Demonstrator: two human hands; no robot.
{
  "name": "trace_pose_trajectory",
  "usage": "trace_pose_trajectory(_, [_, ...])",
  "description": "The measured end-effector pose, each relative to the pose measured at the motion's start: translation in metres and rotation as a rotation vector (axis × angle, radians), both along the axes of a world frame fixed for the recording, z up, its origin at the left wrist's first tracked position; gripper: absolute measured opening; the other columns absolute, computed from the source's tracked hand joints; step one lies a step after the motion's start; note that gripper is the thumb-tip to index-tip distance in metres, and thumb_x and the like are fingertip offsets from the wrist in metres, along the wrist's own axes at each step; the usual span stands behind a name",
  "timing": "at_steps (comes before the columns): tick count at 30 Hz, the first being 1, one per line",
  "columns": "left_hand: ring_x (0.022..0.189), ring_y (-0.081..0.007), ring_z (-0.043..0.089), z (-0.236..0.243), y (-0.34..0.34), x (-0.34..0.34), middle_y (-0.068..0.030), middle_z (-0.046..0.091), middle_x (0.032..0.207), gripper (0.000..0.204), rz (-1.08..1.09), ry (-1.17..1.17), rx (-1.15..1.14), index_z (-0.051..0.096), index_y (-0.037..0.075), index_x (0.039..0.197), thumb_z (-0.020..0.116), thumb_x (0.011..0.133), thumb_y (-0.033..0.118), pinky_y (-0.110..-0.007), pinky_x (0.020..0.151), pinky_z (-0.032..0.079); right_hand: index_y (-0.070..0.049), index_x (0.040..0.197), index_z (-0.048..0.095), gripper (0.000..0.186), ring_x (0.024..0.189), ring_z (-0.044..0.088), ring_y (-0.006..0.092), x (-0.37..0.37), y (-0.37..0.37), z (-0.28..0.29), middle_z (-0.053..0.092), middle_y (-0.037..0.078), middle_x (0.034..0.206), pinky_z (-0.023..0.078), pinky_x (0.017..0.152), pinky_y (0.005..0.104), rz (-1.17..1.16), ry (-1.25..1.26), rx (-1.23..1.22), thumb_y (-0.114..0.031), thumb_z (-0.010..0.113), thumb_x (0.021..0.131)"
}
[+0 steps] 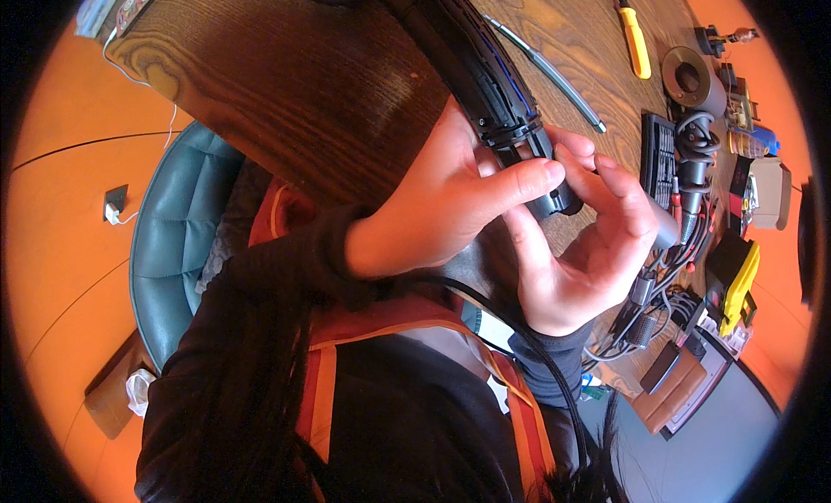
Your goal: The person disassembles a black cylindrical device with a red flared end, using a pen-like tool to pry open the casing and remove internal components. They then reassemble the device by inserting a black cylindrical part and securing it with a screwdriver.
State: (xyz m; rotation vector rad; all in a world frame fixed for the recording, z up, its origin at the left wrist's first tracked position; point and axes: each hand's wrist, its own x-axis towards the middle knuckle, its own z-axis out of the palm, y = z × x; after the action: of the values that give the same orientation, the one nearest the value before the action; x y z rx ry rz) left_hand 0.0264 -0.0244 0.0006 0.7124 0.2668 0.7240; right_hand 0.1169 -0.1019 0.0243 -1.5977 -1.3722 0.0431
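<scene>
My left hand [433,209] is closed around the lower end of a black, elongated plastic device [463,61], its thumb pressed near an opening at that end. My right hand [584,261] has its curled fingers at the same end, partly behind the left thumb. The device reaches beyond the top edge of the view. A slim silver pen-like tool [545,74] lies beside it on the dark wooden desk [277,79]. A black cable runs below my hands toward my lap.
A yellow-handled tool [634,40], grey cylinder [692,80], black keyboard-like item [658,157] and tangled cables [658,286] line the right. An open cardboard box [769,200] and yellow case [740,286] sit farther right. A teal padded chair [173,243] stands left.
</scene>
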Motion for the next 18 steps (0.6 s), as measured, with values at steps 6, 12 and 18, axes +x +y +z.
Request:
trace_pose_trajectory(6, [0.106,-0.0302,0.053,-0.003,0.001,0.001,-0.0237,0.053,0.113,0.031,0.012,0.065,0.031,0.036,0.003,0.111,0.046,0.082,-0.001,-0.042,0.094,0.039,0.001,0.113,0.043,0.065,0.1,0.056,0.0273,0.005,-0.002,0.001,0.059,0.018,0.104,0.036,0.094,0.0384,0.057,-0.02,-0.12,-0.005,0.08,0.06])
trace_pose_trajectory(12, [0.111,-0.0378,0.048,0.018,0.01,0.0,-0.0285,0.049,0.116,0.027,-0.015,0.004,-0.071,0.037,0.001,0.108,0.044,0.082,0.002,-0.046,0.097,0.037,0.001,0.108,0.052,0.066,0.096,0.053,0.0273,0.026,0.002,-0.005,0.056,0.016,0.105,0.04,0.088,0.0373,0.083,0.018,0.095,-0.037,0.078,0.061])
trace_pose_trajectory(18, [0.107,-0.0304,0.052,0.043,0.044,0.004,-0.0214,0.054,0.111,0.031,0.038,-0.069,-0.209,0.047,-0.009,0.109,0.051,0.084,0.01,-0.039,0.094,0.041,-0.002,0.114,0.051,0.055,0.097,0.053,0.0253,0.039,0.005,0.003,0.057,0.013,0.107,0.031,0.096,0.0408,-0.022,-0.215,-0.055,-0.024,0.071,0.068])
